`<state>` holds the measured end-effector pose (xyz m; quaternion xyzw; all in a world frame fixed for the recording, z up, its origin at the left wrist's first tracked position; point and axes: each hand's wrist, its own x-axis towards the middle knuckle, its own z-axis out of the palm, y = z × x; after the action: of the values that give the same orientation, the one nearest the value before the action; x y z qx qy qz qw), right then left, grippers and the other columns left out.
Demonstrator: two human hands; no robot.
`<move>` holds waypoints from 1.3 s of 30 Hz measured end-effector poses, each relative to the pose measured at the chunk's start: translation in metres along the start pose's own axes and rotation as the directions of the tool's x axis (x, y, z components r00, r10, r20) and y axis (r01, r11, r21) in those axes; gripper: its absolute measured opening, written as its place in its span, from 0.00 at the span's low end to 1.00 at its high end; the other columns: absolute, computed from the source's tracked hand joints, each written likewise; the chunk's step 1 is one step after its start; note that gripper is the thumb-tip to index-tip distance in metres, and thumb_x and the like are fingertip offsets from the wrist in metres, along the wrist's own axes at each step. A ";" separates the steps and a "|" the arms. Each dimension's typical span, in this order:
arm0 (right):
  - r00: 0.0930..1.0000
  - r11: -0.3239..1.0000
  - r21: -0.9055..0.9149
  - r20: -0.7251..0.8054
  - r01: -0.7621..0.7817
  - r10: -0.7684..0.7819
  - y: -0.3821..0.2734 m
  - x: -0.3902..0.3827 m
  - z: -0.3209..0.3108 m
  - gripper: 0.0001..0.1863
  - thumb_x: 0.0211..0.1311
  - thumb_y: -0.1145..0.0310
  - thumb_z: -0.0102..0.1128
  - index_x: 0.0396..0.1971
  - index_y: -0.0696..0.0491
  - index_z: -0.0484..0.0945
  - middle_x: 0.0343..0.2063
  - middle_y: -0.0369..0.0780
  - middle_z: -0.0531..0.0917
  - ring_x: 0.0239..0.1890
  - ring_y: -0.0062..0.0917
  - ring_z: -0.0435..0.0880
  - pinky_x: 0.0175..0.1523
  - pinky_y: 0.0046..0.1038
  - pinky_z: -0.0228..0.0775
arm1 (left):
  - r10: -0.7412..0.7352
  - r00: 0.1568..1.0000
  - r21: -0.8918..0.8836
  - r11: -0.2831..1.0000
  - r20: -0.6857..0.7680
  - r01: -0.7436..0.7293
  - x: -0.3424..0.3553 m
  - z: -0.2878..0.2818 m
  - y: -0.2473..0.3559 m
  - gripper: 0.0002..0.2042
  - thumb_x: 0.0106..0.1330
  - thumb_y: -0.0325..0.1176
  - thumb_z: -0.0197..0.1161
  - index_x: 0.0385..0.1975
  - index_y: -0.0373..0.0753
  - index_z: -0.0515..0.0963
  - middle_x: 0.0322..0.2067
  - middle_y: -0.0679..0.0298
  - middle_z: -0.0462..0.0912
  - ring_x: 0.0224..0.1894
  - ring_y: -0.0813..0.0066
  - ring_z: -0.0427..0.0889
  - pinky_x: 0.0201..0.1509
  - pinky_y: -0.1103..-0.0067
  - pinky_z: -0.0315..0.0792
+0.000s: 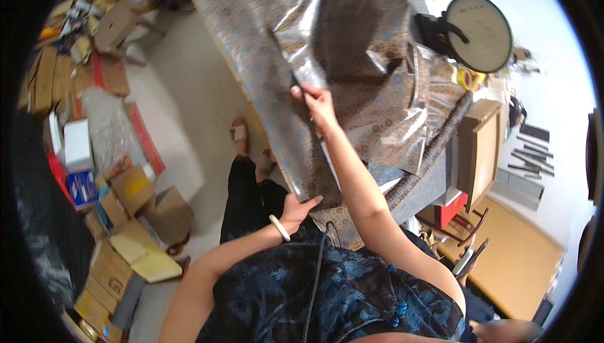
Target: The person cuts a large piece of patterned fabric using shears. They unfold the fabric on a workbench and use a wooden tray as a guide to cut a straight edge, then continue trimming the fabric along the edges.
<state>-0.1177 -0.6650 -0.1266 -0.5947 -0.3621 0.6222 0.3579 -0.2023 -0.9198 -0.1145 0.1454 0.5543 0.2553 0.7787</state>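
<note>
A shiny brown sheet (pixel 251 34) with a round blue-and-gold pattern covers the table, its right part bunched in glossy folds. My right hand (pixel 319 109) is over the middle of it, closed around a long thin dark thing (pixel 290 60) that points away from me; its kind is not clear. Below that hand, a narrow slit-like gap or edge runs toward me. At the near corner of the sheet, my left hand (pixel 297 212) grips the edge, thumb on top and the other fingers mostly hidden. A pale bangle (pixel 279 228) circles my left wrist.
Cardboard boxes (pixel 167 217) and wrapping are heaped on the floor at left. At right stand a round pale disc on a dark stem (pixel 481 33), a yellow tape roll (pixel 464 79) and a dark patterned roll (pixel 440 138). Another person's hand (pixel 465 270) holds a phone at lower right.
</note>
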 end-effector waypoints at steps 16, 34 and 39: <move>0.996 0.995 0.090 0.085 -0.043 0.035 -0.010 0.005 0.004 0.18 0.61 0.58 0.72 0.43 0.57 0.86 0.29 0.23 0.80 0.31 0.06 0.70 0.36 0.15 0.58 | -0.004 1.000 -0.069 0.998 0.024 0.006 0.001 -0.004 0.015 0.20 0.60 0.34 0.76 0.47 0.29 0.78 0.43 0.62 0.83 0.44 0.75 0.79 0.49 0.72 0.73; 0.998 0.997 0.078 0.058 -0.027 0.023 0.004 0.022 0.006 0.19 0.60 0.62 0.73 0.47 0.58 0.85 0.35 0.28 0.84 0.36 0.10 0.77 0.45 0.16 0.67 | -0.010 0.996 -0.044 0.999 0.093 0.014 0.009 -0.012 0.018 0.23 0.58 0.36 0.78 0.48 0.30 0.78 0.45 0.62 0.84 0.45 0.75 0.79 0.50 0.72 0.73; 0.998 0.993 0.107 0.052 -0.042 0.037 0.007 0.023 0.006 0.19 0.60 0.63 0.74 0.46 0.58 0.85 0.34 0.29 0.85 0.34 0.11 0.78 0.42 0.17 0.69 | -0.037 0.997 -0.033 0.999 0.074 0.040 0.010 -0.012 0.014 0.20 0.59 0.32 0.76 0.48 0.30 0.79 0.45 0.63 0.85 0.45 0.75 0.80 0.51 0.74 0.74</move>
<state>-0.1246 -0.6481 -0.1434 -0.5656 -0.3249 0.6626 0.3682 -0.2146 -0.9030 -0.1198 0.1307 0.5237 0.2441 0.8057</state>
